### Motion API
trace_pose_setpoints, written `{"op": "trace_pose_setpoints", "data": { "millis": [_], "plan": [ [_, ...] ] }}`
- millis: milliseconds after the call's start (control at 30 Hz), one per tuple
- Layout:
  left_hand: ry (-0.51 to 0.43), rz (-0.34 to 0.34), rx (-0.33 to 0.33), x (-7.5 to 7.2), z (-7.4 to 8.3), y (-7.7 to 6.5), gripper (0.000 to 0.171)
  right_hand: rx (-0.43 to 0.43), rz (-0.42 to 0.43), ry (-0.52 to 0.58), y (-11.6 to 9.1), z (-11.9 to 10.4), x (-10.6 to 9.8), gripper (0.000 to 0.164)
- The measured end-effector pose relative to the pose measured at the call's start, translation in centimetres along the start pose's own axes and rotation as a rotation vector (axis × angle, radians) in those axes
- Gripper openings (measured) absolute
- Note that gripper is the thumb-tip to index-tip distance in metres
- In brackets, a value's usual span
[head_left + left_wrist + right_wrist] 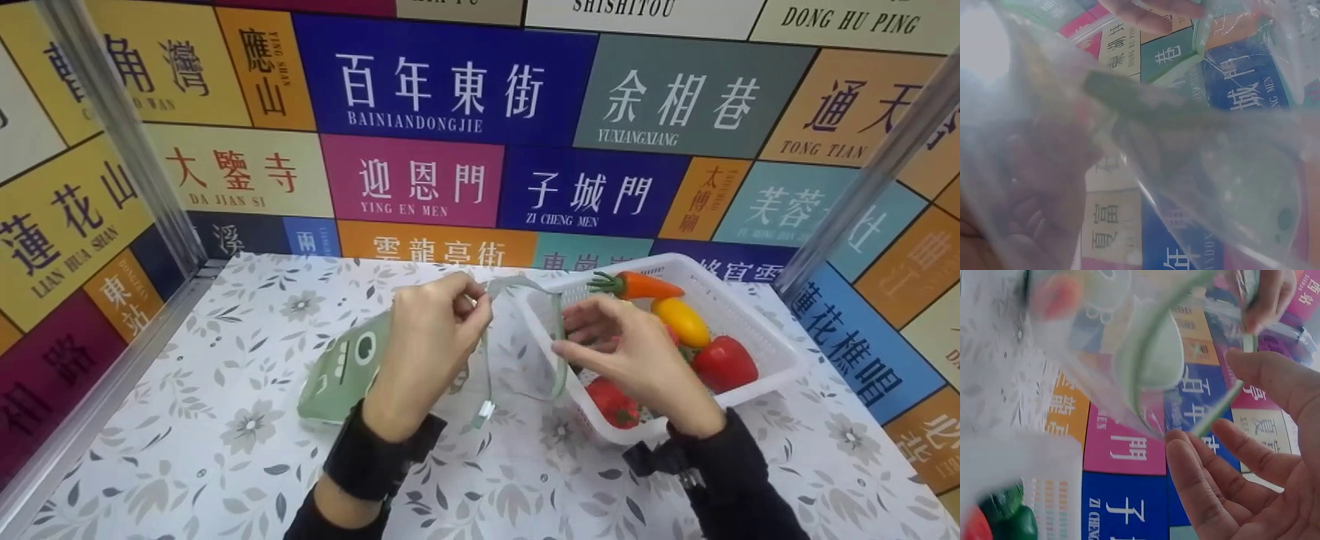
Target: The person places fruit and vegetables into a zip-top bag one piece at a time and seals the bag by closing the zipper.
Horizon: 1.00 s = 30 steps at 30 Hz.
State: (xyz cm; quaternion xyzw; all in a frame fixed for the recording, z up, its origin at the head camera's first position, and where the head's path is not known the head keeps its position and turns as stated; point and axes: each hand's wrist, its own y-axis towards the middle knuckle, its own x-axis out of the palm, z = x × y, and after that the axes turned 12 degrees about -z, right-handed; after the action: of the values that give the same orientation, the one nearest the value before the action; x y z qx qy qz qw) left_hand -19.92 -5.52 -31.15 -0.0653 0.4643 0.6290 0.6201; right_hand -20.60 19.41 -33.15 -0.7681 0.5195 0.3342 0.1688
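Between the hands, a see-through zip bag (pixel 1154 354) with green mouth strips and a pale green print hangs with its mouth spread. My left hand (pixel 431 337) pinches one side of the mouth strip between thumb and fingertips. At the other side, my right hand (pixel 637 345) has its fingers spread, with the thumb tip right at the green strip. A small white slider (pixel 487 409) dangles below the left hand. Left of that hand is a green item (pixel 337 375) with a printed cartoon face, partly behind the wrist. Bag film blurs much of the left wrist view.
A white plastic basket (pixel 772 367) stands at the right, beneath the right hand. It holds a carrot (pixel 649 285), a yellow oval piece (pixel 684 322), a red pepper (pixel 726 364) and a strawberry (pixel 611 401). A floral cloth (pixel 247 480) covers the table, and a sign-printed wall rises behind.
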Motion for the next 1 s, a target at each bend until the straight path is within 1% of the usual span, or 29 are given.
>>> {"op": "trace_pose_setpoints", "data": {
  "millis": [100,200,333,467,533,667,767,867,1000],
  "plan": [
    [-0.008,-0.010,-0.004,0.0,0.1,0.1,0.011,0.012,0.020,0.000,0.6,0.8,-2.6,0.041],
    [-0.009,-0.014,-0.003,0.0,0.2,0.1,0.011,0.043,0.061,-0.038,1.5,2.0,-5.1,0.043],
    [-0.011,-0.016,0.004,0.1,0.2,0.2,0.011,0.151,0.104,-0.134,2.7,3.9,-7.6,0.053],
    [-0.020,-0.019,0.013,0.2,0.2,0.2,0.011,0.265,0.083,-0.178,3.9,6.3,-9.0,0.061],
    [-0.025,-0.020,0.015,0.3,0.2,0.3,0.011,0.306,0.064,-0.186,4.5,7.4,-9.3,0.060],
    [-0.026,-0.016,0.020,0.4,0.2,0.3,0.012,0.357,0.043,-0.202,5.7,9.5,-9.3,0.055],
    [-0.021,-0.016,0.027,0.5,0.2,0.4,0.012,0.387,0.049,-0.260,6.4,10.8,-8.9,0.053],
    [-0.016,-0.021,0.022,0.5,0.2,0.3,0.012,0.397,0.069,-0.364,7.2,11.7,-8.2,0.057],
    [-0.011,-0.022,0.006,0.2,0.2,0.2,0.011,0.370,0.083,-0.513,8.3,12.3,-7.1,0.065]
  ]
}}
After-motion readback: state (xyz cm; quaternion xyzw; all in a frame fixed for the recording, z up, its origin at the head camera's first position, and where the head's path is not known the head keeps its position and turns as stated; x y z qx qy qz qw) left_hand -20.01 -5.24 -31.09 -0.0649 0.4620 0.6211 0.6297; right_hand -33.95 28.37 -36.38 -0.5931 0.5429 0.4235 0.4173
